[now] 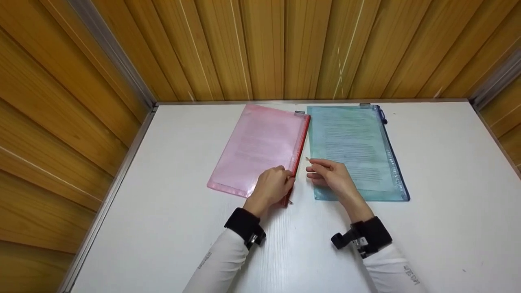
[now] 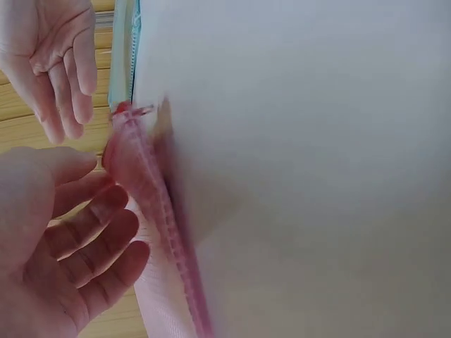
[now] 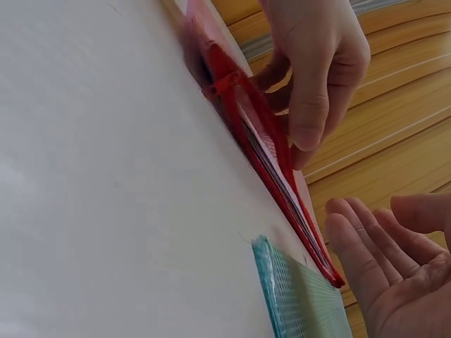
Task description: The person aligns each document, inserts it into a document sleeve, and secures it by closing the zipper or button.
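A pink zip pouch [image 1: 264, 142] with a red zipper edge [image 1: 302, 142] lies on the white table, printed sheets showing through it. My left hand [image 1: 272, 185] is at the near end of that edge and holds the raised upper layer between thumb and fingers. In the right wrist view the zipper side [image 3: 268, 162] gapes, with paper edges inside. My right hand [image 1: 329, 175] hovers over the left side of a green-blue zip pouch [image 1: 350, 142]. Its fingers [image 3: 373, 246] are loosely bent and hold nothing.
The green-blue pouch has a dark blue zipper edge [image 1: 395, 162] on its right, with a dark pull [image 1: 382, 116] near the top corner. Wood-patterned panels [image 1: 264, 49] stand behind and to the sides of the white table [image 1: 171, 162].
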### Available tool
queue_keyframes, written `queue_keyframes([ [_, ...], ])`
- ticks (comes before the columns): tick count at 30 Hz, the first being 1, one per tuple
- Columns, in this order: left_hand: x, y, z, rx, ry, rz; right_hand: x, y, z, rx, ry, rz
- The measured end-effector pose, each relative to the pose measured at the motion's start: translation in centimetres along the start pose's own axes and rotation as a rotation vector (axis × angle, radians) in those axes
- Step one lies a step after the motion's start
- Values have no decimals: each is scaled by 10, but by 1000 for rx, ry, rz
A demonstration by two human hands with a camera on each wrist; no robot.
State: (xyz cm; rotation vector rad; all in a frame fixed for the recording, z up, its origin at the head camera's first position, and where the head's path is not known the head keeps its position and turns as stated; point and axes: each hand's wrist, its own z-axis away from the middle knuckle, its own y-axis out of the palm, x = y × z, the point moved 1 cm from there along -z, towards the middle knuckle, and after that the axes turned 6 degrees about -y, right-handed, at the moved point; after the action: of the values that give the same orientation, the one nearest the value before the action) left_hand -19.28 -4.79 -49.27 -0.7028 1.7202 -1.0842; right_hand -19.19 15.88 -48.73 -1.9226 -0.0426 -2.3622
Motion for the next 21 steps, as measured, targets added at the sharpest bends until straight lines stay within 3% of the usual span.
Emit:
queue_keyframes([
  [7, 2, -3, 6, 97, 0, -50, -3, -9, 5, 15, -5, 80],
  [16, 11, -18, 18, 125, 59, -121, -5, -20, 8, 30, -14, 114],
  [21, 20, -27, 24, 247, 35, -103, -5, -26, 9, 30, -16, 134],
])
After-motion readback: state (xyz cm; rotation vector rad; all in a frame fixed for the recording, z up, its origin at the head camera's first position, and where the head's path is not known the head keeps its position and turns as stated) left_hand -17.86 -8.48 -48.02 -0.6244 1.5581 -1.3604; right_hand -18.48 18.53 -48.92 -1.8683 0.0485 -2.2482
